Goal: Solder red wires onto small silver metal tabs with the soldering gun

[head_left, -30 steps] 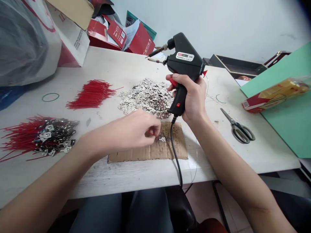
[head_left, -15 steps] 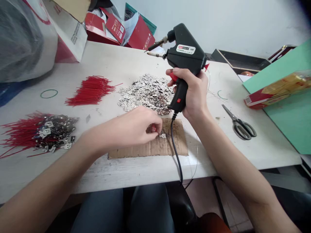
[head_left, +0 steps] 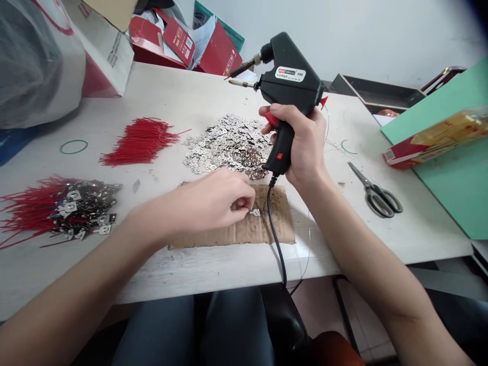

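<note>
Red wire (head_left: 242, 203) shows inside the curl of my left hand (head_left: 219, 195), and over the last second that hand has edged slightly nearer the tab (head_left: 255, 212) on the card (head_left: 213, 238), while the gun (head_left: 293, 89) stays up at one o'clock. So wire and tab now sit close, and neither has the gun's tip (head_left: 244, 66) on it yet. My left thumb and forefinger are pinched together on the wire, with no gap I can see; the tab lies just beside their tips at three o'clock, touching or not, I can't tell. My right hand (head_left: 307, 140) is clenched round the grip (head_left: 282, 145), fingers at the trigger (head_left: 271, 119). Around the card, twelve o'clock has the loose tabs (head_left: 224, 140), ten the loose wires (head_left: 137, 142), nine the wired bunch (head_left: 76, 206).
</note>
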`<action>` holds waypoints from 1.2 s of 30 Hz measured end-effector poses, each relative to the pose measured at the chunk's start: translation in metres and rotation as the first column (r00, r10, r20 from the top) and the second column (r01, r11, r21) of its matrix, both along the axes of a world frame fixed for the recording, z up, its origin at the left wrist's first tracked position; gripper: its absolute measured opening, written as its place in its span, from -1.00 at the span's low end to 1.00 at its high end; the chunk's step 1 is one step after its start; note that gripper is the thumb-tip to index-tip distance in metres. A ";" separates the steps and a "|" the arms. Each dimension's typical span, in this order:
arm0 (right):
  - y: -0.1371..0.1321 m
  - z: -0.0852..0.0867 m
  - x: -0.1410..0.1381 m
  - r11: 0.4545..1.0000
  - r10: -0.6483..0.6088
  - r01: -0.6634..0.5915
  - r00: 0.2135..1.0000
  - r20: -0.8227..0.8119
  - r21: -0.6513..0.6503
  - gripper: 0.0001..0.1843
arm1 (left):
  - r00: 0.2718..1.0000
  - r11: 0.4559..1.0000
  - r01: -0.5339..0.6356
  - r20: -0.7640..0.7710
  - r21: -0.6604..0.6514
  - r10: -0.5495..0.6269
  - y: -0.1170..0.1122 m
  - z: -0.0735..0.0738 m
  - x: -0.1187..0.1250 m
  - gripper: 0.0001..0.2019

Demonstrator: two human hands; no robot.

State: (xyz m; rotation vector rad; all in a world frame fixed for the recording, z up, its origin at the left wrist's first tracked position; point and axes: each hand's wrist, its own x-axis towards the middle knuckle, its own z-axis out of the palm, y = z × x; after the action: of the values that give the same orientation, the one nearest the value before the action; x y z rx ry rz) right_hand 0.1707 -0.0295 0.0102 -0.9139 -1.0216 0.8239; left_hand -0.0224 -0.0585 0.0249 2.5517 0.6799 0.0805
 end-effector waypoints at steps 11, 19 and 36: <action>0.001 -0.001 0.001 1.000 0.003 -0.003 0.999 0.046 0.004 -0.86 | 1.000 0.999 0.017 0.025 0.037 -0.018 -0.001 -0.006 0.000 -0.83; 0.002 -0.002 0.001 1.000 0.005 -0.005 1.000 0.022 0.012 -0.83 | 1.000 1.000 0.001 -0.019 0.029 0.000 0.000 -0.004 0.003 -0.84; 0.000 -0.001 0.001 0.999 0.025 -0.025 1.000 0.019 0.020 -0.85 | 0.998 0.995 -0.047 0.035 -0.083 0.050 0.003 -0.005 0.001 -0.85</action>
State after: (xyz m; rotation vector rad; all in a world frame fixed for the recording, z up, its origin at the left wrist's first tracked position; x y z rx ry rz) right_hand 0.1715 -0.0295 0.0091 -0.8942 -1.0576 0.8257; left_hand -0.0218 -0.0553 0.0203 2.4499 0.7159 0.1143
